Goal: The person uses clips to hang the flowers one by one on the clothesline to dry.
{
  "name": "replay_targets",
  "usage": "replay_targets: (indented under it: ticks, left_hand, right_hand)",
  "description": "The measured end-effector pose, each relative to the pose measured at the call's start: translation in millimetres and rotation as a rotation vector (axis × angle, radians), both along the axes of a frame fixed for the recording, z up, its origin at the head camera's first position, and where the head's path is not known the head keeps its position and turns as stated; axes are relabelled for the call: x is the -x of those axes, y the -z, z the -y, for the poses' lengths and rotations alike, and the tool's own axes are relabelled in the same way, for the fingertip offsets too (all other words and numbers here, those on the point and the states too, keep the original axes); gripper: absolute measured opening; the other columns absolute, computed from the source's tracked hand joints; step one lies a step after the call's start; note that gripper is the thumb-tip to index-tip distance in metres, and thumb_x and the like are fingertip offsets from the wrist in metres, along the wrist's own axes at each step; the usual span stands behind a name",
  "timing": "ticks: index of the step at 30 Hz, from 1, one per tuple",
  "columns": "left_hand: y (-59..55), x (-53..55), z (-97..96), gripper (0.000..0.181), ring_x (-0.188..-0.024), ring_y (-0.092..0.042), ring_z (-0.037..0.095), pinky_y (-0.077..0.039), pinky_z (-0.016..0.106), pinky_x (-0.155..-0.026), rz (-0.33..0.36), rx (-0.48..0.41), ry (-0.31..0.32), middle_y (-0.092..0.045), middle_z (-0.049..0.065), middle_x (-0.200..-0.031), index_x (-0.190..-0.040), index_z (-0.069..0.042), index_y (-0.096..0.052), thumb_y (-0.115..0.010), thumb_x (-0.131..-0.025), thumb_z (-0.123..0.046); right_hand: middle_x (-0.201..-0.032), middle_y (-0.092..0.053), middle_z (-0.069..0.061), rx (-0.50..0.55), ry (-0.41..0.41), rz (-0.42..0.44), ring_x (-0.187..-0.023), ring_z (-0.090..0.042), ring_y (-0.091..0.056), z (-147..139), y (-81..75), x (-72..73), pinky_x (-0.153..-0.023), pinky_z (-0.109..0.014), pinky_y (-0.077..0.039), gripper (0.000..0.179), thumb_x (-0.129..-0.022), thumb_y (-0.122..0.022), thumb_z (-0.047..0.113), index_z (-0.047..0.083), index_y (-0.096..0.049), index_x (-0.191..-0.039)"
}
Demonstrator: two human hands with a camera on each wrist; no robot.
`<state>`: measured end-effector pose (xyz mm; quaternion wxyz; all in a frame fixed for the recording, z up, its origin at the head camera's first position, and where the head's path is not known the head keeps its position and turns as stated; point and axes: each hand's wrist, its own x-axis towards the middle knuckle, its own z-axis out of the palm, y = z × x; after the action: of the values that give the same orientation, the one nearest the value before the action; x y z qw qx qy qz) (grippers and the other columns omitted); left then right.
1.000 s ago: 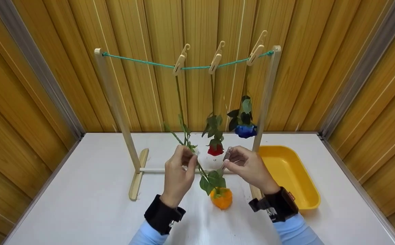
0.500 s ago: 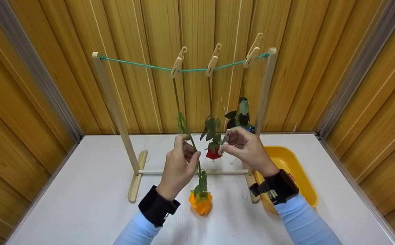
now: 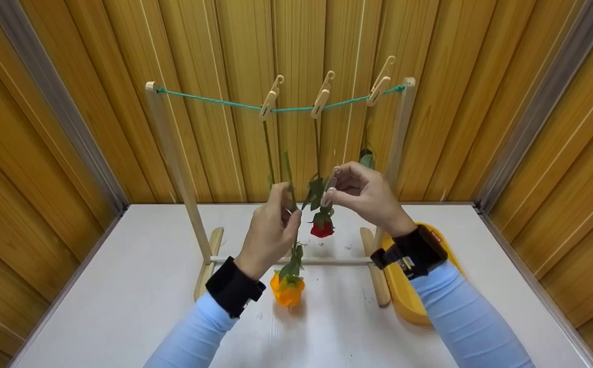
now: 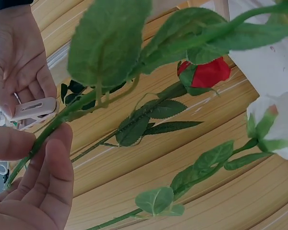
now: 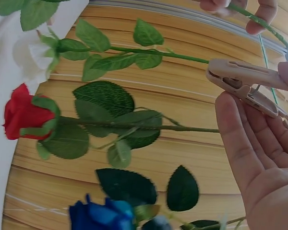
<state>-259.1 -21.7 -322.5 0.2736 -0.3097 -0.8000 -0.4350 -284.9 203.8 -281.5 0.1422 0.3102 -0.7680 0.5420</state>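
My left hand (image 3: 270,230) pinches the green stem of an orange rose (image 3: 287,289), which hangs bloom down above the table; the cut stem end points up past the fingers. Between the thumb and fingers of my right hand (image 3: 370,197) is a beige clothespin (image 5: 245,79), apart from the stem and the line. Behind the hands a red rose (image 3: 322,227) hangs bloom down from a clipped clothespin (image 3: 320,104). A white rose (image 4: 276,124) hangs to its left, its bloom hidden in the head view. The blue rose (image 5: 101,215) hangs at the right.
A green cord (image 3: 214,99) runs between two wooden posts (image 3: 179,168) of a standing rack. Two more clothespins, left (image 3: 269,105) and right (image 3: 378,91), clip stems to it. A yellow tray (image 3: 411,301) stands at the right on the white table (image 3: 122,286).
Both hands have moved upward, toward the cord. The orange rose has swung left and its stem now stands more upright. The right hand has carried the clothespin up in front of the red rose's leaves.
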Motion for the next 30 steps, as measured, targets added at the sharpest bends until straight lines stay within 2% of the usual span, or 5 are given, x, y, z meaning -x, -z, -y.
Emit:
replay_targets:
  ticks: [9,14,22,26,30]
  left_hand:
    - [-22.8,11.5,7.6,0.018,-0.062,-0.056,0.017,-0.051,0.026,-0.056,-0.018,0.058,-0.030,-0.062,0.006,-0.078,-0.121,-0.003,-0.047,-0.056,-0.105,-0.005]
    - [-34.0,18.0,15.0,0.010,-0.056,-0.051,0.014,-0.044,0.026,-0.051,-0.048,0.057,-0.061,-0.059,0.006,-0.072,-0.114,-0.001,-0.049,-0.052,-0.107,-0.007]
    - [-52.2,24.5,31.5,0.006,-0.070,-0.064,0.023,-0.054,0.034,-0.061,-0.046,0.052,-0.098,-0.067,0.012,-0.084,-0.110,-0.002,-0.050,-0.051,-0.107,-0.007]
    - [-59.4,30.2,38.4,0.006,-0.072,-0.066,0.025,-0.054,0.035,-0.060,-0.066,0.055,-0.108,-0.068,0.014,-0.087,-0.108,0.000,-0.052,-0.051,-0.106,-0.005]
    - [-65.6,34.9,47.3,0.007,-0.072,-0.066,0.025,-0.051,0.034,-0.060,-0.092,0.058,-0.150,-0.069,0.014,-0.088,-0.107,0.002,-0.053,-0.052,-0.105,-0.005]
  right_hand:
    - [-0.099,-0.070,-0.013,-0.066,0.001,-0.065,-0.087,-0.015,-0.069,13.9,-40.6,7.7,-0.079,-0.025,-0.057,0.026,-0.090,-0.075,-0.001,-0.006,-0.064,-0.114]
    - [-0.096,-0.072,-0.013,-0.056,-0.038,-0.083,-0.084,-0.017,-0.070,23.3,-60.2,12.0,-0.075,-0.026,-0.057,0.023,-0.091,-0.074,0.000,-0.006,-0.064,-0.111]
    - [-0.095,-0.073,-0.012,-0.027,-0.083,-0.147,-0.083,-0.017,-0.071,40.6,-91.3,16.9,-0.074,-0.026,-0.057,0.025,-0.090,-0.075,-0.002,-0.006,-0.064,-0.112]
    - [-0.096,-0.072,-0.010,0.007,-0.081,-0.159,-0.084,-0.016,-0.070,50.1,-108.1,19.0,-0.077,-0.026,-0.057,0.027,-0.090,-0.074,-0.003,-0.006,-0.063,-0.114]
    - [-0.097,-0.071,-0.009,0.029,-0.076,-0.166,-0.086,-0.018,-0.070,64.3,-124.3,23.0,-0.080,-0.028,-0.057,0.027,-0.090,-0.073,-0.003,-0.006,-0.062,-0.114]
